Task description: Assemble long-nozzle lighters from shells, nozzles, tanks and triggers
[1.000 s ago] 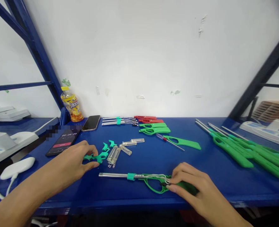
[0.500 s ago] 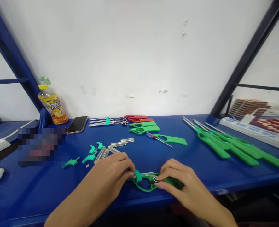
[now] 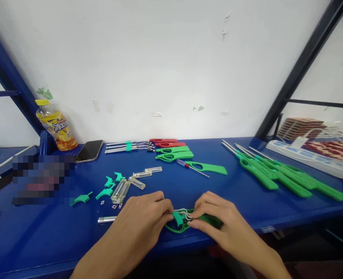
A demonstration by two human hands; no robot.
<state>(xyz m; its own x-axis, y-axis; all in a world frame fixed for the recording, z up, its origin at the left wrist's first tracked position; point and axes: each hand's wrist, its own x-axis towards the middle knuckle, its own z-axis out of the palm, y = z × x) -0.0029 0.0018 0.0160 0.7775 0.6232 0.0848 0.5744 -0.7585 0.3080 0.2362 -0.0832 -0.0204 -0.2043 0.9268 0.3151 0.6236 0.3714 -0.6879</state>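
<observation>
Along the near edge of the blue table, two bare hands meet over an open green casing. The left hand has its thumb and fingertips closed on the left end of a teal trigger; the right hand pinches white wires close to a small black piece, though its fingers hide exactly how much they hold.

Next in size is the green casing, lying near the table's front, its grip running under the right hand and its loop toward the left. It looks like thin moulded plastic: light, fairly stiff, a little slick, and inclined to skid if pushed. The broad grip seems the steadiest place to pin it; the rim of the loop would probably flex.

A metal tube pokes out left of the left wrist, its middle covered. It should be rigid and smooth, apt to roll, and best steadied along its shaft.

The trigger, small and hard, offers little surface, so a light fingertip pinch on its flat sides suits it. The wires look limp and springy; tugging could strain their joints. Smallest, the black piece is better held by its body than by its leads.
</observation>
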